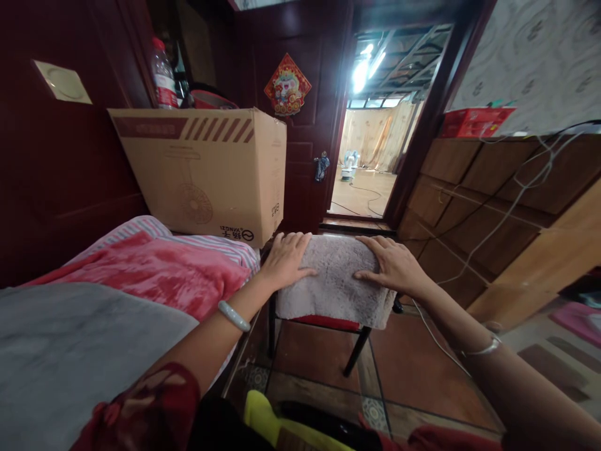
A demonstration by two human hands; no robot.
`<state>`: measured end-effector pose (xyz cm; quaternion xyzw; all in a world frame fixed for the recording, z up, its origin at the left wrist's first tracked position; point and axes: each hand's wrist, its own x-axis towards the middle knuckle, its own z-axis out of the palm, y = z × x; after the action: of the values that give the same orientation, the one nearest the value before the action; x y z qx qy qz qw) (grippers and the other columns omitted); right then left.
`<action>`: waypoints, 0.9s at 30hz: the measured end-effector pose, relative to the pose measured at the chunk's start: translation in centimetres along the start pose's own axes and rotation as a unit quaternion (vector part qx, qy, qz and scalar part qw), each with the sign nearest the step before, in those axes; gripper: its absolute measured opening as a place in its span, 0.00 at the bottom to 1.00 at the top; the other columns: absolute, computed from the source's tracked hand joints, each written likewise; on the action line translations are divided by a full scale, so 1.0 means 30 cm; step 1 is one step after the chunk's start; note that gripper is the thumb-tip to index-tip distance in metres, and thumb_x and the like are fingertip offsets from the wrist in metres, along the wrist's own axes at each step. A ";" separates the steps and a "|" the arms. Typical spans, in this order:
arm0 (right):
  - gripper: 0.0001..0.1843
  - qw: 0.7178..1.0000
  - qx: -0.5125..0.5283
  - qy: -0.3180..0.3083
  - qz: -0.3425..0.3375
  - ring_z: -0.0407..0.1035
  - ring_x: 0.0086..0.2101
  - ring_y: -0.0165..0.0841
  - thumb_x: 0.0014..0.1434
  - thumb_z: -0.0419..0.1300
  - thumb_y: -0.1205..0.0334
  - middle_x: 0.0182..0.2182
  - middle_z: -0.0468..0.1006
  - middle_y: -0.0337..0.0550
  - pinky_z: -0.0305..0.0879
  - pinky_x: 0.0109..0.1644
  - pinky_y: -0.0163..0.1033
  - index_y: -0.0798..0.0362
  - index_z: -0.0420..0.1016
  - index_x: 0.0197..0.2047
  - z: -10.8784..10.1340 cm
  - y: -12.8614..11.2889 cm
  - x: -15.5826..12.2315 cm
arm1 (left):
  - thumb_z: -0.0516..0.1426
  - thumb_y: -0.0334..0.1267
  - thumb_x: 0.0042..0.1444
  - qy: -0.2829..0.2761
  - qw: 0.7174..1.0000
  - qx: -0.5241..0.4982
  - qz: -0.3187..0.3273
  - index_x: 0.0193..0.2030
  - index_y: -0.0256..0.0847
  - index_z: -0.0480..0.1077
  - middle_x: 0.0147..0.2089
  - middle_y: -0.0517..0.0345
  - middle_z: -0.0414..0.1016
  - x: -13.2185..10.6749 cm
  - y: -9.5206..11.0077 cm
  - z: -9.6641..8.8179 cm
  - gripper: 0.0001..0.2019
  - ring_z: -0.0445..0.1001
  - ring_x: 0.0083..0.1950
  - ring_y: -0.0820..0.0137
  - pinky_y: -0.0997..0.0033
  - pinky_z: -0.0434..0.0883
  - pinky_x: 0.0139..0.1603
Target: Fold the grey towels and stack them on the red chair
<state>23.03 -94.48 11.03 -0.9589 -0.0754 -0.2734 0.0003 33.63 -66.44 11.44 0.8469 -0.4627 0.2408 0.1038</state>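
Observation:
A grey fluffy mat point(335, 285) lies draped over the seat of a red stool with black legs point(355, 351). My left hand point(287, 258) rests flat on the mat's left part, fingers stretched out. My right hand point(393, 263) lies flat on its right part, fingers spread. Neither hand grips anything. A pale bangle point(233, 315) is on my left wrist and a thin silver one point(486, 346) on my right.
A bed with a red blanket point(154, 269) and a grey cover point(70, 351) is at the left, bearing a large cardboard box point(206, 172). Wooden drawers point(488, 200) with cables line the right. An open doorway point(370, 156) is ahead. The floor is tiled.

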 end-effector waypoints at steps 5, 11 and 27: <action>0.40 0.993 0.081 -0.083 0.025 0.76 0.47 0.50 0.55 0.62 0.31 0.49 0.81 0.50 0.71 0.48 0.51 0.46 0.71 0.63 -0.018 0.053 0.057 | 0.64 0.60 0.54 -0.042 0.999 0.006 0.014 0.62 0.37 0.64 0.55 0.43 0.75 0.068 -0.047 0.002 0.37 0.72 0.57 0.52 0.55 0.67 0.58; 0.40 0.984 0.129 -0.121 0.031 0.76 0.50 0.50 0.54 0.62 0.31 0.51 0.81 0.47 0.71 0.51 0.50 0.45 0.71 0.63 -0.018 0.088 0.090 | 0.63 0.62 0.55 -0.030 0.999 0.011 0.023 0.58 0.37 0.65 0.52 0.43 0.75 0.074 -0.065 0.007 0.34 0.73 0.53 0.53 0.55 0.68 0.54; 0.44 0.999 0.018 -0.009 -0.038 0.72 0.51 0.53 0.57 0.65 0.41 0.54 0.75 0.55 0.70 0.52 0.56 0.47 0.58 0.72 0.015 0.074 -0.026 | 0.71 0.54 0.47 -0.054 0.997 0.050 0.006 0.60 0.41 0.63 0.50 0.45 0.73 0.064 -0.072 0.006 0.38 0.73 0.53 0.51 0.55 0.69 0.53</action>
<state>22.94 -96.77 10.33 -0.9577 -0.1164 -0.2630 0.0066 36.37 -66.73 12.35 0.8599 -0.4600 0.2184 0.0345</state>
